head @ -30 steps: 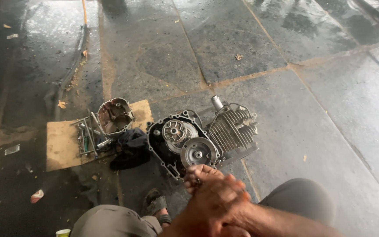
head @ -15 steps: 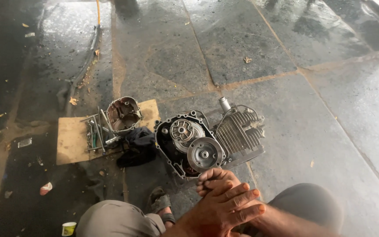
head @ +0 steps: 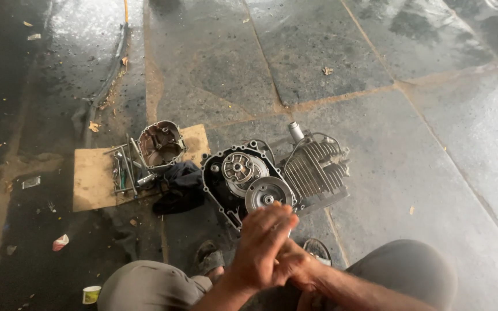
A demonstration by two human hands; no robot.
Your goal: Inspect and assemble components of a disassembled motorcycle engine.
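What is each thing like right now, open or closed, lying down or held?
Engine: on the floor, side cover off, gears showing.
Cover: off, lying hollow side up on the cardboard.
Tools: lying loose on the cardboard.
Rag: crumpled beside the engine.
Cup: upright on the floor.
Left hand: pressed against the right hand; anything held is hidden.

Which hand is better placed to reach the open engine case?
Probably left. The left hand lies on top, fingertips just short of the round disc on the engine; the right hand is tucked under it, mostly covered.
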